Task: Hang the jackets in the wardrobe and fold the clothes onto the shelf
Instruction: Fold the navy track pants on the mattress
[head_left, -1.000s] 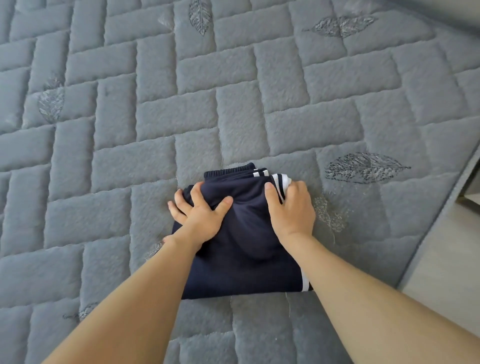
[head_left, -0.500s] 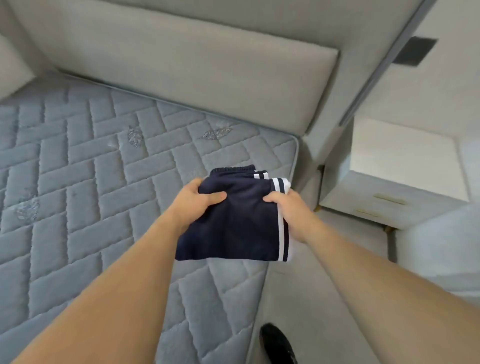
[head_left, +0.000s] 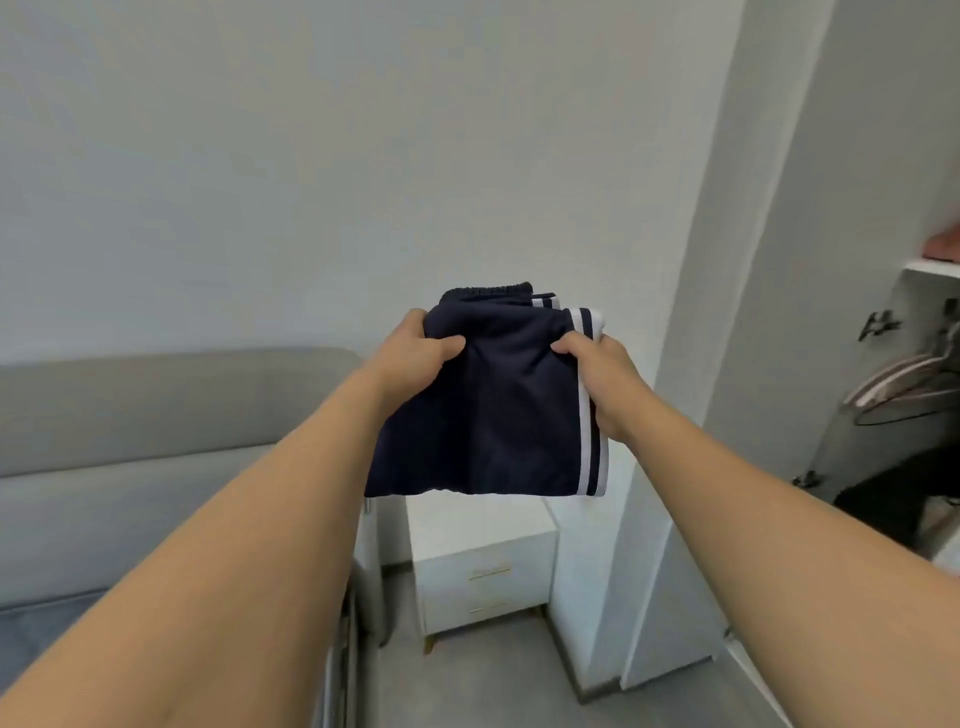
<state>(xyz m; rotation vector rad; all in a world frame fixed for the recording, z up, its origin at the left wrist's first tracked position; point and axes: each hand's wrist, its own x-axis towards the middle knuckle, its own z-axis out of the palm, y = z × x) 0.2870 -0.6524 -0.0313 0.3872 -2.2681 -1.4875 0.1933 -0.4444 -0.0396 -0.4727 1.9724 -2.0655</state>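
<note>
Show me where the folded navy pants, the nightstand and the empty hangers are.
Pants (head_left: 498, 415), head view, middle of the navy front panel.
Nightstand (head_left: 483, 530), head view, bare white top.
Hangers (head_left: 904, 384), head view, pale arm of one hanger.

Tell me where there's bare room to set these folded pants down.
Both hands, left and right, hold the navy pants. The white nightstand top below looks bare. The wardrobe is crowded with hangers; its shelf already holds something pink.
</note>
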